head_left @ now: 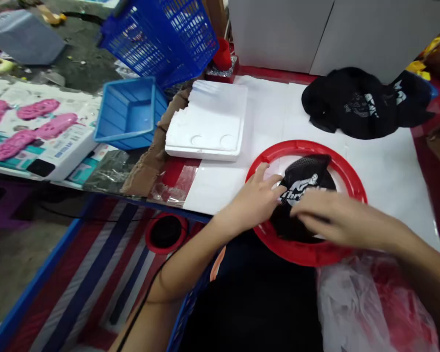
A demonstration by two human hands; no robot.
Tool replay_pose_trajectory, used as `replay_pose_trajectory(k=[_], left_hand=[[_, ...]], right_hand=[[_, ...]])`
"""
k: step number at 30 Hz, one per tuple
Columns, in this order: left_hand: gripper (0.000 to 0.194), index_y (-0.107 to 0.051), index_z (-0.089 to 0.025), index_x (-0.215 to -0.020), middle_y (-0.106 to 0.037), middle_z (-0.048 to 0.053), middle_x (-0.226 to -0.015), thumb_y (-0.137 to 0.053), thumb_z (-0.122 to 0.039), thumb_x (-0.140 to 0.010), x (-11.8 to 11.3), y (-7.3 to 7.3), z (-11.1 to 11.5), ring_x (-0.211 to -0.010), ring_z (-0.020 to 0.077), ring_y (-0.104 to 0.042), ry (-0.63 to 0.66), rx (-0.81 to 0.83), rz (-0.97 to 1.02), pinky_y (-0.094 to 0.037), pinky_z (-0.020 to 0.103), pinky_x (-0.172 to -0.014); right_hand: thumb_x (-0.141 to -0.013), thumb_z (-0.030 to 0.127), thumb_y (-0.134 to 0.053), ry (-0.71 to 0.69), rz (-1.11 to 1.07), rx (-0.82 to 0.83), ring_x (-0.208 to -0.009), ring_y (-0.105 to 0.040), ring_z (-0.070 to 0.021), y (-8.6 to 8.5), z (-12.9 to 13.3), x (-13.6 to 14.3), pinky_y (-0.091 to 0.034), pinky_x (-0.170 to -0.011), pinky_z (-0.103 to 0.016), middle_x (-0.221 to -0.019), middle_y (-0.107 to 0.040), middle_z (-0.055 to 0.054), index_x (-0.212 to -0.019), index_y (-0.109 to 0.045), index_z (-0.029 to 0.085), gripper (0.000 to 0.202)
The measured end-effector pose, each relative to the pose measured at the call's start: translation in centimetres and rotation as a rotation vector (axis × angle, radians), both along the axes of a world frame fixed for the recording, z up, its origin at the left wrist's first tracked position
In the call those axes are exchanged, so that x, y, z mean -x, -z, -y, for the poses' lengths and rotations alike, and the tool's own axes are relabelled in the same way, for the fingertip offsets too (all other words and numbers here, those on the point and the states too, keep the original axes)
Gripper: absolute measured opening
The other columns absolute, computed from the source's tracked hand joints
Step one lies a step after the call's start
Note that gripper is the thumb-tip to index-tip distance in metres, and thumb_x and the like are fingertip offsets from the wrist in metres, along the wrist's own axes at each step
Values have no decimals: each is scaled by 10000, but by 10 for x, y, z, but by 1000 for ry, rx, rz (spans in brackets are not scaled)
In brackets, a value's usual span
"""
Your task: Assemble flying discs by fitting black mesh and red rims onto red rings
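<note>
- Black printed cloth [301, 171] is lying inside the red ring [353, 182], between both hands.
- The left hand [261, 195] is meeting its left edge, fingers spreading apart.
- The right hand [328, 215] is curling over its near side, grip too blurred to tell.

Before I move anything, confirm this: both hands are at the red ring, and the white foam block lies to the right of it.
Wrong side: the head view shows the white foam block to the left of the red ring. The left hand and right hand are both at the ring.
</note>
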State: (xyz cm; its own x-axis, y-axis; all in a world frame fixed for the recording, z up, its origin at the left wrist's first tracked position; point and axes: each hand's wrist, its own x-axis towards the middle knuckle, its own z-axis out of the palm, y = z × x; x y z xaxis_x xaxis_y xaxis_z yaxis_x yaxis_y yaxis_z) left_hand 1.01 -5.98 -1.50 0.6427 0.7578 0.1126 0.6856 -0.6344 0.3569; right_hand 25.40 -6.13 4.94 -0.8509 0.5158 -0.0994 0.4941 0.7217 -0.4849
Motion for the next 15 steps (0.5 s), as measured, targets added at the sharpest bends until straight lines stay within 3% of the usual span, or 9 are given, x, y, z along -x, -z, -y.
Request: replay_pose_trajectory(k=[2,4,8,12,15], left_hand=[[318,-745,-234,-1246,-717,84,-1380,-593,-92,-1005,22,-6,-20,-1566,351,-405,187,121,79,-441,539,-1256],[345,-731,-254,-1253,-724,69,-1359,-651,-78,-967,36,-13,-35,-1518,303,-485,255,244,150,-516,468,-1191],[250,-736,-172,-1230,-705,144,-1348,-719,-174,-981,24,-18,-39,-1314,297,-645,33,218,196,-559,476,-1121],[180,-784,-148,-1073,-776,123,-1134,-631,-86,-1000,-1,-10,-31,-1267,313,-649,-99,120,226,-552,504,-1104],[231,-780,-181,-1133,-800,77,-1136,-654,-64,-979,-2,-2,-32,-1115,241,-722,-118,175,462,-587,421,-1013]], right_hand=[[-1071,298,-552,129,24,-257,-1038,-623,-312,17,-33,-2,-511,-921,-478,-1081,-697,-130,-1119,-787,237,247],[-1057,343,-597,162,13,-356,-1213,-572,-378,40,-55,0,-486,-1043,-573,-1276,-646,-174,-1143,-800,240,243],[-1082,338,-570,120,-131,-202,-1440,-471,-353,70,-60,12,-424,-1199,-602,-1503,-531,-141,-1209,-781,278,254],[-1102,339,-523,188,-179,-69,-1403,-502,-329,62,-55,19,-430,-1191,-600,-1470,-556,-137,-1230,-767,269,284],[-1098,399,-531,233,-162,96,-1276,-560,-298,46,-68,17,-471,-1143,-562,-1303,-608,-128,-1138,-796,249,307]])
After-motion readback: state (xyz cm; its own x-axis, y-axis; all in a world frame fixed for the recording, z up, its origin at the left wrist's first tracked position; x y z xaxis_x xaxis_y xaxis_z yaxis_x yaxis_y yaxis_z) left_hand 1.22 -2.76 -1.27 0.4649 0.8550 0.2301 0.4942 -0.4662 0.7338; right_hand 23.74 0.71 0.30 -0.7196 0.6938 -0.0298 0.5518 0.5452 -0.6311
